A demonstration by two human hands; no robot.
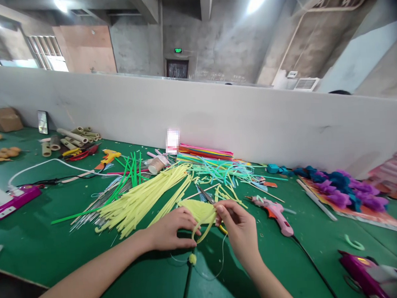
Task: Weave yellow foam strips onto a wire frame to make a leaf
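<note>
A flat yellow piece built from fuzzy pipe cleaners (197, 210) is held up between both hands, its loose strands looping down below. My left hand (175, 230) pinches its left edge and lower strands between thumb and fingers. At its right edge, my right hand (238, 223) grips it with thumb and forefinger. Scissors (206, 195) lie just behind, partly hidden by the piece and my right hand. A small yellow fuzzy ball (192, 258) sits below my left hand, near a thin curved thread (222, 261). A thick bundle of yellow pipe cleaners (144, 194) spreads behind my left hand.
To the right lies a pink glue gun (275, 211) with its cable; a yellow glue gun (110, 156) is at the left back. Green-blue stems (215, 170) and a paper cup (157, 164) stand behind. Purple power strips (16, 201) flank the green table. A white partition (197, 105) closes the back.
</note>
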